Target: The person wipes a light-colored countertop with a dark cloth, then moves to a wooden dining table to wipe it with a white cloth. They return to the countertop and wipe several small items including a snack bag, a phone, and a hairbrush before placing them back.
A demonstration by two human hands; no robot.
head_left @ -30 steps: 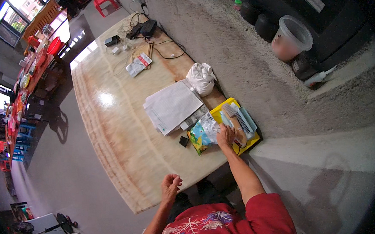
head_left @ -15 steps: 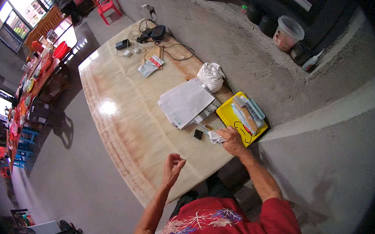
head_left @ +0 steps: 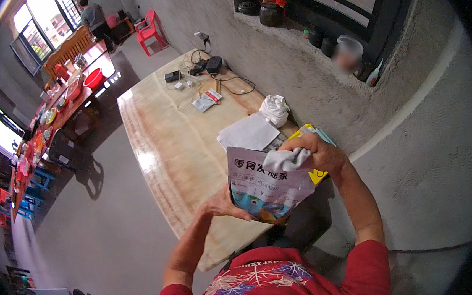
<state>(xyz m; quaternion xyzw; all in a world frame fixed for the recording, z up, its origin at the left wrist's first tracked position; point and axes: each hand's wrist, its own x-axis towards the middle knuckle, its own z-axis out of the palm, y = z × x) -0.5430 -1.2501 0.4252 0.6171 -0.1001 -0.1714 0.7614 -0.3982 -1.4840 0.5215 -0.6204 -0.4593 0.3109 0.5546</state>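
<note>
A white printed pouch bag (head_left: 256,174) with a blue picture along its lower part stands in front of me over the table's near end. My left hand (head_left: 223,203) grips its lower left edge, with the fingers partly behind it. At the bag's top right my right hand (head_left: 316,148) is closed on a crumpled white cloth (head_left: 286,160), which covers part of the bag's front. Whether the right fingers also pinch the bag cannot be seen. Behind the right hand a yellow tray (head_left: 318,177) shows only in part.
The pale marbled table (head_left: 177,159) holds paper sheets (head_left: 248,132), a bundled white bag (head_left: 274,110), a small packet (head_left: 207,100) and black adapters with cables (head_left: 213,64). A red chair (head_left: 152,33) and a person (head_left: 95,22) are farther off. A rough wall runs along the right.
The printed bag has come into view, with my left hand now gripping it. My right hand, still with the cloth, has moved up and over the bag, covering much of the tray.
</note>
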